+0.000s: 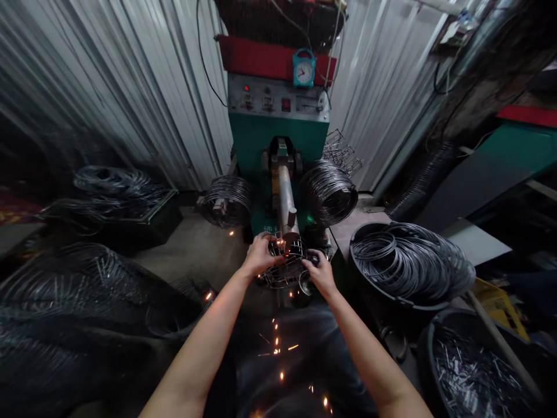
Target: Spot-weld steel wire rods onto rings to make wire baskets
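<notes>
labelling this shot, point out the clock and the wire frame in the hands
Clock (pixel 303 72), head view: middle of its dial.
Wire frame (pixel 282 274), head view: its lower mesh.

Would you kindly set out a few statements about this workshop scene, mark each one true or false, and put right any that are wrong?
1. The left hand and the right hand hold a round wire frame on opposite sides. True.
2. Both hands wear thick gloves. False: both are bare.
3. Orange sparks show lower in the picture than the hands. True.
4. The clock above the control panel has a yellow case. False: its case is turquoise.
5. A red light glows on the control panel. True.
6. The wire rings at the right lie in a cardboard box. False: they lie in a black tub.
</notes>
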Available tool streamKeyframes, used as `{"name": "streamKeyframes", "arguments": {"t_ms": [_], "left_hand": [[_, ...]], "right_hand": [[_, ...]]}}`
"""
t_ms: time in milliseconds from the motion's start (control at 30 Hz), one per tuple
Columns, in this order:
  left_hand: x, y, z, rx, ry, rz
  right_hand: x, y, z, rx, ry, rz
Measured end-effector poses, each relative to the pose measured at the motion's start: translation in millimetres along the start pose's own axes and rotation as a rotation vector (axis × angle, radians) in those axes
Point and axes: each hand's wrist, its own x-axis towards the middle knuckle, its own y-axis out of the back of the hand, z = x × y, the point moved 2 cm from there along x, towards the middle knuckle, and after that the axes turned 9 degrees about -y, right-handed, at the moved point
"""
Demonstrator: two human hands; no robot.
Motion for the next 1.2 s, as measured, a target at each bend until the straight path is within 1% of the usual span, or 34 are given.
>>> {"name": "streamKeyframes", "arguments": {"t_ms": [67,133,200,267,333,400,467,533,600,700,767,867,933,967,1033,1067,1133,1200], "left_hand": [[-10.6,2.1,-10.4,-0.085,-0.004,0.008],[-25.7,-0.3,-25.2,-0.207,0.051,0.052],[-41.5,-9.0,-39.3,-0.358,0.152,0.085],[-53.1,-21.4,-48.2,-0.513,0.226,0.106],[-58.4,-32.4,-52.5,-0.612,0.246,0.151],[-59.1,-39.7,-55.5,-0.658,0.239,0.195],[-57.8,-43.7,-58.4,-0.709,0.229,0.197],[-56.2,-44.7,-60.8,-0.757,0.217,0.185],[-54.7,-43.0,-61.3,-0.745,0.207,0.19],[-54.3,-37.9,-56.6,-0.689,0.22,0.2],[-58.4,-34.3,-50.2,-0.707,0.219,0.211],[-74.8,-33.2,-39.3,-0.794,0.207,0.191],[-90.1,-36.6,-33.7,-0.856,0.229,0.178],[-97.4,-39.0,-31.5,-0.882,0.246,0.191],[-108.6,-44.3,-28.3,-0.923,0.275,0.246],[-112.0,-46.7,-27.0,-0.937,0.278,0.278],[-115.3,-50.4,-24.8,-0.953,0.272,0.335],[-116.4,-52.5,-23.4,-0.952,0.264,0.365]], "right_hand": [[-25.0,19.1,24.5,0.051,-0.1,0.031],[-56.9,38.5,54.0,0.067,-0.16,0.062],[-86.4,52.2,81.7,0.046,-0.223,0.059],[-103.8,59.0,99.7,0.046,-0.265,0.058],[-106.1,61.2,107.2,0.131,-0.334,0.084],[-98.3,62.5,108.8,0.327,-0.458,0.156],[-89.5,64.3,109.2,0.555,-0.621,0.201],[-85.3,67.1,109.1,0.719,-0.748,0.172],[-86.3,71.7,107.6,0.807,-0.787,0.112],[-92.6,79.8,101.1,0.903,-0.781,0.062],[-96.2,84.4,94.5,0.938,-0.782,0.039],[-99.4,88.8,85.9,0.951,-0.753,0.019],[-102.8,88.8,83.9,0.934,-0.738,0.033],[-105.7,88.0,84.2,0.899,-0.731,0.05],[-113.9,85.6,87.0,0.73,-0.686,0.089],[-119.0,84.3,89.0,0.594,-0.628,0.096],[-130.0,81.5,92.8,0.273,-0.437,0.047],[-140.8,78.8,96.7,-0.049,-0.233,-0.059]]}}
